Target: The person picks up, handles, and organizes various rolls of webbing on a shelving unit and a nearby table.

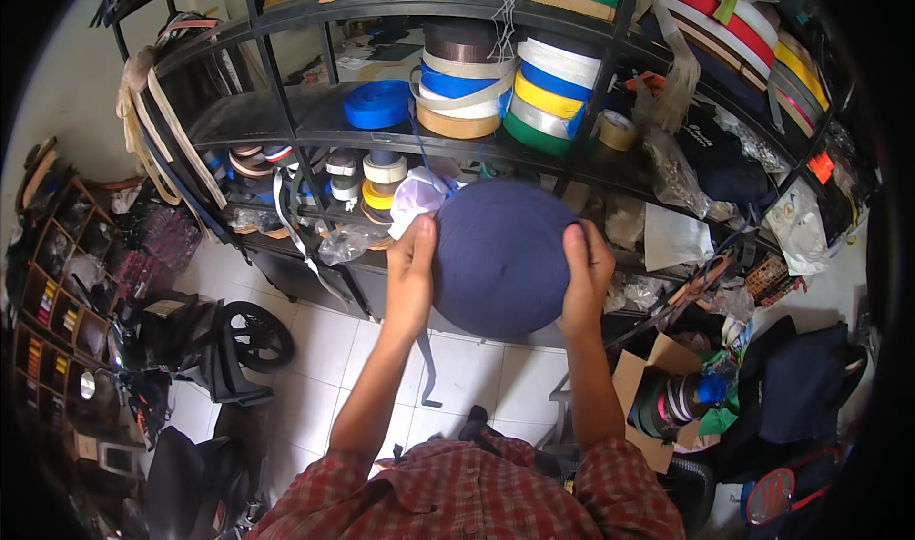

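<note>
Between my two hands I hold up a large round roll of navy blue webbing (500,259), its flat coiled side facing me. My left hand (416,264) grips its left edge. On the opposite edge my right hand (584,278) is closed with the thumb against the coil. A loose end of navy strap (428,373) hangs below my left hand toward the floor. Just behind the roll, on the lower shelf, shows a crumpled white and purple plastic bag (419,197). The fingers on the roll's far side are hidden.
A black metal shelf rack (315,111) stands ahead, with a blue webbing roll (376,104) and stacked colored rolls (548,97). A motorcycle (195,349) is at left. At lower right are a cardboard box (658,361) with rolls and a dark blue cloth item (803,387).
</note>
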`<state>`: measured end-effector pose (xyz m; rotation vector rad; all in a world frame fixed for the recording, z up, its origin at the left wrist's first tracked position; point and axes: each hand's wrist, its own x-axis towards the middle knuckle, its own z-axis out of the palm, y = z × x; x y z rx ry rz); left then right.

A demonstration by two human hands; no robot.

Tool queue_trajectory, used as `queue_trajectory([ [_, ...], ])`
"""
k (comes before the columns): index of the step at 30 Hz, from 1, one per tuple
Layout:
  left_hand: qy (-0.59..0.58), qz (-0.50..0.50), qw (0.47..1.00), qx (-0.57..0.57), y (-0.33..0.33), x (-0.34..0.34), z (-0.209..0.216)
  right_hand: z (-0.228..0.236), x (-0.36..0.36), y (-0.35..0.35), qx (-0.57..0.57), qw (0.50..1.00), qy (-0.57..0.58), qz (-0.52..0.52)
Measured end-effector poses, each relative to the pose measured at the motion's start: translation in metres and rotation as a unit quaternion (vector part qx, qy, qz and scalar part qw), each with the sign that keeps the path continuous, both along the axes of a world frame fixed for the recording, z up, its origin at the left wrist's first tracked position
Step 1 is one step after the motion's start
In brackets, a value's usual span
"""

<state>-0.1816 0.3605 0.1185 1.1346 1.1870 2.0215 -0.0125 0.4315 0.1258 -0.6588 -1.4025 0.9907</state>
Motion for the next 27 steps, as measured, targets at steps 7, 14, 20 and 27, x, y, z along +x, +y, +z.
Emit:
queue_trajectory([
  [7,0.028,0.102,0.994,-0.038,0.043,-0.008,0.019,-0.002,-0.003,0.044,-0.037,0.994,0.092,0.034],
  [14,0.160,0.014,0.981,-0.109,0.078,-0.001,0.031,0.002,0.010,0.097,-0.036,0.984,-0.021,0.175],
  [20,0.074,0.083,0.989,-0.095,0.097,0.017,0.001,-0.028,0.010,0.120,-0.078,0.984,0.137,0.082],
  [27,0.050,0.103,0.992,-0.057,0.111,0.038,0.000,-0.049,0.008,0.131,-0.055,0.980,0.187,0.030],
])
